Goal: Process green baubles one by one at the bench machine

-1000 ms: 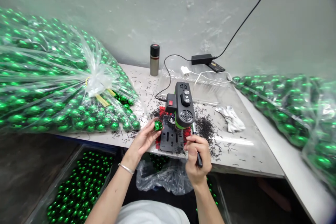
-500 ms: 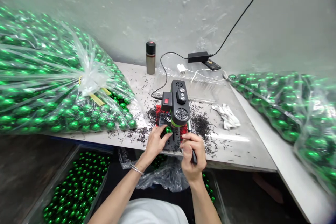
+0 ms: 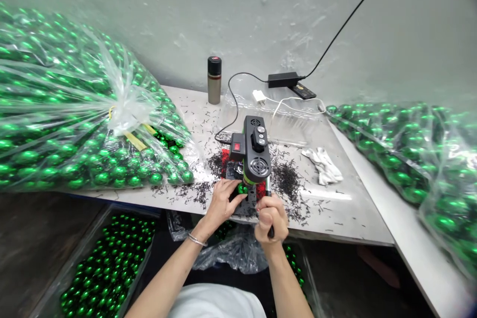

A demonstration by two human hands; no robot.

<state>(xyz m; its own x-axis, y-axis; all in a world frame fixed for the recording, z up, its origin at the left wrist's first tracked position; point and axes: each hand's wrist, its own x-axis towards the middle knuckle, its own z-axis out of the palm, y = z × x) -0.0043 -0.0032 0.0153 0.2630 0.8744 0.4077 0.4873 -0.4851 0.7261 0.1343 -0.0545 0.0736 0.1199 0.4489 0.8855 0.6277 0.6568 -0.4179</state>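
A small black bench drill press (image 3: 256, 146) with a red switch stands on the table in front of me. My left hand (image 3: 223, 199) pinches a shiny green ball (image 3: 242, 189) between thumb and fingers under the machine's head. My right hand (image 3: 273, 221) is wrapped round the black-handled lever (image 3: 271, 232) at the machine's right side. The top of the ball is hidden by the head, so I cannot tell whether it is touched from above. Dark shavings (image 3: 286, 179) lie around the base.
A big tied bag of green balls (image 3: 82, 124) fills the left of the table. More bagged balls (image 3: 402, 144) lie at the right, and an open bag of balls (image 3: 108, 263) stands below. Behind are a bottle (image 3: 214, 82), a power adapter (image 3: 283, 79) and white gloves (image 3: 323, 165).
My right hand has shifted slightly left and the lever's handle has swung with it. The green ball under the head shows more clearly between my left fingers.
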